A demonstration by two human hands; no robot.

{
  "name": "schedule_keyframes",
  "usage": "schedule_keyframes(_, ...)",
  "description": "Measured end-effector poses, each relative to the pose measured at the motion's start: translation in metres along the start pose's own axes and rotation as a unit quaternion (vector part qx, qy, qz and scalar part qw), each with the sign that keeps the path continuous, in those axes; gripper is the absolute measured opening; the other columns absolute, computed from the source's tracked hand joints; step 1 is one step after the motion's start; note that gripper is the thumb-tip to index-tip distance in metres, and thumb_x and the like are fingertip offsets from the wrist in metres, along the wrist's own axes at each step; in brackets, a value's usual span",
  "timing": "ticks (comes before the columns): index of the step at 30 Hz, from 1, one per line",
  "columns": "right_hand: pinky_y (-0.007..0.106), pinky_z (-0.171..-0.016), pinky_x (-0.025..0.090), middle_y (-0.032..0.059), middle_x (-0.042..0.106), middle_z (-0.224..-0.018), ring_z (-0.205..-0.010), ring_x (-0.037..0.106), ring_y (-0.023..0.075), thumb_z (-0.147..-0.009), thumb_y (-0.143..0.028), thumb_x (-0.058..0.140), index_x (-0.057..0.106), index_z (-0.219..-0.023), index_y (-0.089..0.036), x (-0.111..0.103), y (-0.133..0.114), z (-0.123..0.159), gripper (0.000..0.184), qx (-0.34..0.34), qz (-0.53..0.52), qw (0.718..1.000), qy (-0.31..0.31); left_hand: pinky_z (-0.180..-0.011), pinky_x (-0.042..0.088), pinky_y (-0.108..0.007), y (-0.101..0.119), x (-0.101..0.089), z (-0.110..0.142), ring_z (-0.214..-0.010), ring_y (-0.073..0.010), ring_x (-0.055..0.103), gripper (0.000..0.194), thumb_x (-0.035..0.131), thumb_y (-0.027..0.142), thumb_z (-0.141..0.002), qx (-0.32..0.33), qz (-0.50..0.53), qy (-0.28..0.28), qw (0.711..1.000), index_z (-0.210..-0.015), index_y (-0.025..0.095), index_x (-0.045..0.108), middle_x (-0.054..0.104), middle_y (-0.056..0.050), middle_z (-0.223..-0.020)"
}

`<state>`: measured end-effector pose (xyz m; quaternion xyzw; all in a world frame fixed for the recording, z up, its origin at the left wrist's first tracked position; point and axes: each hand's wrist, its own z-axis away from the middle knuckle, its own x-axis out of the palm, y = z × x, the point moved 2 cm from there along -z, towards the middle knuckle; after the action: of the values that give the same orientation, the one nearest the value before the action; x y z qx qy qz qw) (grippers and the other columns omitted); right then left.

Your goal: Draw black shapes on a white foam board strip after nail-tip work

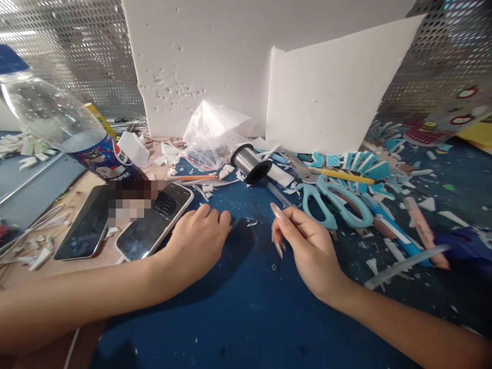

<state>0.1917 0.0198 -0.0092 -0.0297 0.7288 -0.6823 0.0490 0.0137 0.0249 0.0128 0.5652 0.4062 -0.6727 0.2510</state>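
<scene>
My left hand point(196, 241) rests on the dark blue mat point(246, 307) with its fingers curled shut, pinching something too thin to make out. A faint thin line seems to run from it toward my right hand point(303, 246), whose fingers are pinched together with long nails pointing down. A spool of silver wire point(249, 163) lies just beyond both hands. Light blue scissors point(334, 202) lie right of my right hand.
Two phones point(154, 220) lie left of my left hand, a Pepsi bottle point(65, 128) behind them. White foam boards point(330, 87) stand at the back with a plastic bag point(215, 130). Blue foam cutouts point(357, 164), a yellow pencil point(342, 176), glue sticks point(403, 264) and white scraps litter the right side.
</scene>
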Motion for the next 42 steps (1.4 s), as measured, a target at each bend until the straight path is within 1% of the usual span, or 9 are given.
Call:
schedule_keyframes(3,0.019,-0.047,0.042,-0.004,0.049,-0.057,-0.047,0.046,0.0067,-0.092,-0.039,0.053,0.051,-0.063,-0.018,0.001,-0.001,0.0,0.036,0.001,0.001,1.0,0.004,-0.053,0.045,-0.031,0.007,0.003,0.001,-0.068,-0.0238,0.06,0.015,0.044,0.006,-0.085,0.027,0.019,-0.022,0.999,-0.085,0.014,0.056,0.061,-0.008,-0.072)
schedule_keyframes(6,0.02,-0.048,0.042,-0.0038,0.048,-0.056,-0.047,0.046,0.0072,-0.092,-0.039,0.054,0.051,-0.061,-0.019,0.001,-0.003,-0.001,0.037,0.003,0.004,1.0,0.005,-0.053,0.044,-0.031,0.008,0.005,-0.001,-0.067,-0.0248,0.06,0.019,0.044,0.001,-0.079,0.017,0.029,-0.029,0.999,-0.085,0.013,0.057,0.061,-0.008,-0.07)
schedule_keyframes(13,0.02,-0.046,0.042,-0.0029,0.047,-0.056,-0.047,0.045,0.0081,-0.091,-0.042,0.055,0.051,-0.061,-0.019,0.0,-0.003,-0.002,0.038,0.008,0.013,1.0,0.002,-0.057,0.046,-0.034,0.007,0.004,-0.002,-0.072,-0.0262,0.061,0.019,0.046,0.001,-0.078,0.059,0.051,-0.039,0.996,-0.09,0.012,0.057,0.064,-0.009,-0.077)
schedule_keyframes(18,0.021,-0.046,0.04,-0.0029,0.047,-0.055,-0.047,0.044,0.0084,-0.09,-0.045,0.055,0.052,-0.062,-0.019,-0.002,-0.001,-0.001,0.039,0.006,0.019,1.0,0.011,-0.058,0.047,-0.032,0.003,0.006,-0.003,-0.07,-0.0244,0.06,0.014,0.051,0.002,-0.077,0.063,0.053,-0.031,0.996,-0.084,0.013,0.054,0.063,-0.008,-0.073)
schedule_keyframes(25,0.022,-0.046,0.039,-0.0029,0.048,-0.057,-0.048,0.043,0.0086,-0.09,-0.043,0.056,0.052,-0.062,-0.019,-0.001,0.003,-0.002,0.037,0.01,0.003,1.0,0.015,-0.056,0.048,-0.032,0.004,0.008,0.001,-0.063,-0.0222,0.057,0.02,0.038,0.0,-0.083,0.051,0.057,0.006,0.997,-0.077,0.015,0.051,0.058,-0.006,-0.069)
schedule_keyframes(31,0.022,-0.047,0.039,-0.0031,0.047,-0.056,-0.047,0.042,0.0086,-0.091,-0.041,0.055,0.053,-0.061,-0.019,-0.002,0.0,-0.001,0.037,0.007,-0.002,1.0,0.006,-0.054,0.048,-0.031,-0.006,-0.005,0.001,-0.061,-0.0236,0.058,0.028,0.036,-0.008,-0.068,-0.018,0.015,-0.032,0.999,-0.078,0.012,0.052,0.057,-0.009,-0.066)
schedule_keyframes(36,0.022,-0.046,0.039,-0.0028,0.047,-0.056,-0.048,0.043,0.0091,-0.091,-0.042,0.056,0.053,-0.062,-0.019,-0.002,0.001,-0.002,0.037,0.013,-0.007,1.0,0.009,-0.054,0.048,-0.032,-0.012,-0.008,0.002,-0.062,-0.0235,0.057,0.025,0.038,-0.005,-0.07,-0.001,0.028,-0.025,0.999,-0.078,0.014,0.051,0.056,-0.009,-0.068)
schedule_keyframes(40,0.022,-0.047,0.039,-0.0031,0.047,-0.058,-0.049,0.043,0.0087,-0.091,-0.04,0.055,0.053,-0.063,-0.019,-0.001,0.003,-0.001,0.035,0.017,-0.014,1.0,0.007,-0.053,0.048,-0.031,-0.008,-0.006,0.003,-0.057,-0.0216,0.055,0.019,0.036,0.002,-0.082,0.008,0.068,0.023,0.997,-0.079,0.015,0.05,0.053,-0.005,-0.064)
schedule_keyframes(42,0.022,-0.047,0.038,-0.0032,0.048,-0.058,-0.049,0.043,0.0084,-0.092,-0.04,0.055,0.053,-0.063,-0.019,-0.001,0.004,-0.001,0.035,0.016,-0.015,1.0,0.006,-0.051,0.048,-0.031,-0.003,-0.004,0.005,-0.056,-0.0216,0.055,0.019,0.036,0.004,-0.083,0.011,0.074,0.019,0.997,-0.078,0.016,0.049,0.054,-0.006,-0.063)
